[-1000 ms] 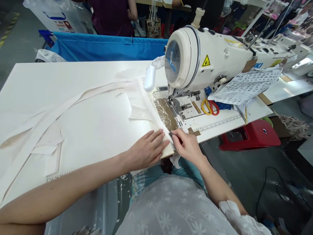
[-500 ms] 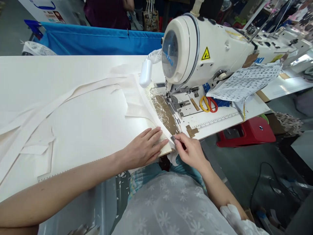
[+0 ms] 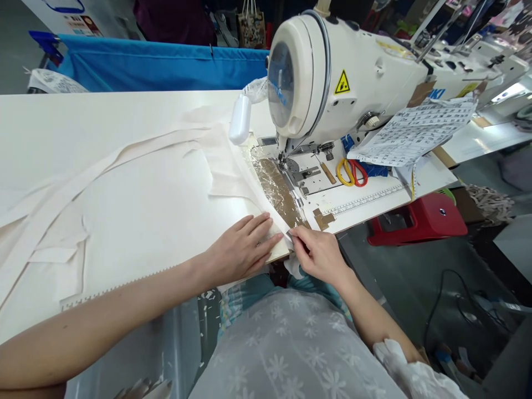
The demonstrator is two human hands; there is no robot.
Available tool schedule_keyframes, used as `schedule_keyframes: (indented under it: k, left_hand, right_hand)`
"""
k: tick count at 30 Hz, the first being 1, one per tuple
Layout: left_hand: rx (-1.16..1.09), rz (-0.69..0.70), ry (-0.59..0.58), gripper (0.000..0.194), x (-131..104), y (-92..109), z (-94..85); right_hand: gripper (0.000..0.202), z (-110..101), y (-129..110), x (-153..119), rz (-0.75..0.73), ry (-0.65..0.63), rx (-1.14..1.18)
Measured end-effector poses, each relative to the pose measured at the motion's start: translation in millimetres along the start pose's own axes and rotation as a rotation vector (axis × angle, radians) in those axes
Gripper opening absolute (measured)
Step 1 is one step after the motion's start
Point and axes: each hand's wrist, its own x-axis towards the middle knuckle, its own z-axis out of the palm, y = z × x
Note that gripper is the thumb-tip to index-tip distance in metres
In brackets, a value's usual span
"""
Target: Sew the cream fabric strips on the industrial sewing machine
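My left hand (image 3: 245, 246) lies flat with its fingers stretched out on the near end of a white fabric strip (image 3: 260, 197), by the table's front edge. Close to its fingertips, my right hand (image 3: 318, 252) is closed in a pinch on a small flat grey piece, whose kind I cannot make out, at the strip's edge. White fabric hangs below that edge beneath my right hand. The strip runs up beside the sewing machine's brown, shiny-taped plate (image 3: 276, 188). More white fabric (image 3: 226, 174) spreads to the left, with long bands (image 3: 95, 169) trailing across the table.
The white sewing machine (image 3: 344, 72) stands ahead on the right. Scissors with yellow and red handles (image 3: 352, 173), a wooden-handled tool (image 3: 327, 172) and a printed sheet (image 3: 415, 133) are beside it. A red stool (image 3: 419, 219) stands at right; a plastic bin (image 3: 174, 343) is below left.
The whole view has shifted slightly, with the machine a little further left and up. Both hands stay at the fabric's near end; my right hand with the grey piece has barely moved.
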Motion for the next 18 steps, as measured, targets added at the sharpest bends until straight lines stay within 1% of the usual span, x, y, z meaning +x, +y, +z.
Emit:
schedule_keyframes:
  k: [3, 6, 8, 11, 14, 18]
  left_hand:
    - [0.017, -0.002, 0.002, 0.037, 1.4, 1.2, -2.2]
    - [0.02, -0.003, 0.001, 0.035, 2.3, -0.9, -4.5]
    - [0.027, -0.041, 0.004, 0.034, 2.9, -4.5, -6.2]
    - [0.041, -0.101, 0.029, 0.037, 4.0, -9.8, -8.3]
    - [0.017, -0.063, 0.03, 0.039, 4.1, -10.7, -7.6]
    - [0.001, -0.054, -0.001, 0.039, 1.8, -7.6, -2.4]
  right_hand:
    - [0.022, -10.9, 1.6, -12.5, -0.004, -0.067, -0.026]
    - [0.023, -15.4, 3.1, -16.9, 0.002, -0.086, -0.035]
    - [0.023, -11.4, 3.0, -10.0, -0.003, -0.072, -0.054]
    - [0.022, 0.3, 0.3, 9.9, -0.027, -0.034, -0.096]
    - [0.022, 9.2, -3.8, 26.5, -0.04, -0.015, -0.107]
    - [0.021, 12.3, -5.9, 30.8, -0.004, 0.021, -0.042]
